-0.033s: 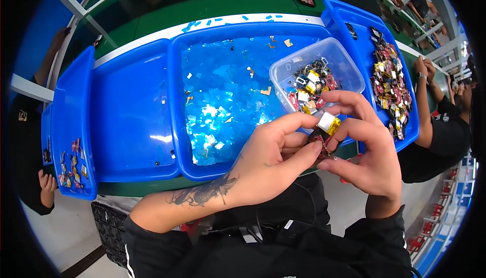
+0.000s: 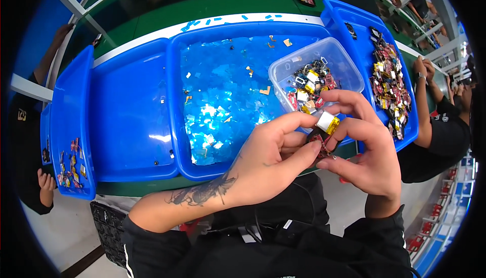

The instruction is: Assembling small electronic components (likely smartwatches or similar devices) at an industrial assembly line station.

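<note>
Between both hands, just in front of the clear plastic box, is a small red circuit board (image 2: 319, 141) with a silver battery (image 2: 326, 121) that has a yellow taped end. My left hand (image 2: 276, 159) pinches the board between thumb and fingers. From the other side my right hand (image 2: 367, 144) closes its thumb and fingertips on the same piece, with the battery standing up between the hands. A dark part under the fingers is mostly hidden. Inside the clear plastic box (image 2: 287, 59) lies a heap of similar boards, batteries and small frames.
A wide blue tray (image 2: 174, 103) holds many blue film pieces. Left of it are another blue tray (image 2: 129, 121) and a tilted one (image 2: 76, 96) with some boards. The right-hand blue tray (image 2: 364, 50) carries a long pile of boards. Other people's hands (image 2: 46, 181) show at the sides.
</note>
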Demonstrator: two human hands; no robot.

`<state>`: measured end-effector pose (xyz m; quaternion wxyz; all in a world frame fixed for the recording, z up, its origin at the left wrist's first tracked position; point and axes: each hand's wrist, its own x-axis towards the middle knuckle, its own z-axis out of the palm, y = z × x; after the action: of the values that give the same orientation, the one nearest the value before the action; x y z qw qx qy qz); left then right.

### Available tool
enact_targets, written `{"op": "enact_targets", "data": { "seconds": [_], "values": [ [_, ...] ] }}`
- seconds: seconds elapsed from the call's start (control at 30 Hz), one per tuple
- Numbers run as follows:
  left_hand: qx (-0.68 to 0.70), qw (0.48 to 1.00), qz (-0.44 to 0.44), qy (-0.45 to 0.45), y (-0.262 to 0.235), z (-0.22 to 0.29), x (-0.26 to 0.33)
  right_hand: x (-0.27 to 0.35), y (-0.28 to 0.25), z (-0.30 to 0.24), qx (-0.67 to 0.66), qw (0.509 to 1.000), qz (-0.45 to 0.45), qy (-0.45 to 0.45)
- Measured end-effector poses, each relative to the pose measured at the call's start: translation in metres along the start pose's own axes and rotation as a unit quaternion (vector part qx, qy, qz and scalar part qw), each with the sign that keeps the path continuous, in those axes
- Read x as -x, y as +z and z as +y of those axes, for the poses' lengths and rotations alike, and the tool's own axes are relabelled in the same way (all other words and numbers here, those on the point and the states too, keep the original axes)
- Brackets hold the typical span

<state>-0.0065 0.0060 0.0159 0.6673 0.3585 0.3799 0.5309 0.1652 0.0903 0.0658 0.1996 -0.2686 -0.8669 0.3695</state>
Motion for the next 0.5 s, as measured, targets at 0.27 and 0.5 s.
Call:
{"op": "enact_targets", "data": {
  "seconds": [0.27, 0.5],
  "values": [
    [0.001, 1.000, -0.007, 0.008, 0.000, 0.000, 0.001, -0.001, 0.006, -0.005, -0.002, 0.999, 0.015, 0.037],
    [0.013, 0.999, -0.030, 0.009, 0.001, 0.005, 0.002, -0.003, -0.005, -0.009, 0.080, 0.995, 0.000, -0.055]
  ]
}}
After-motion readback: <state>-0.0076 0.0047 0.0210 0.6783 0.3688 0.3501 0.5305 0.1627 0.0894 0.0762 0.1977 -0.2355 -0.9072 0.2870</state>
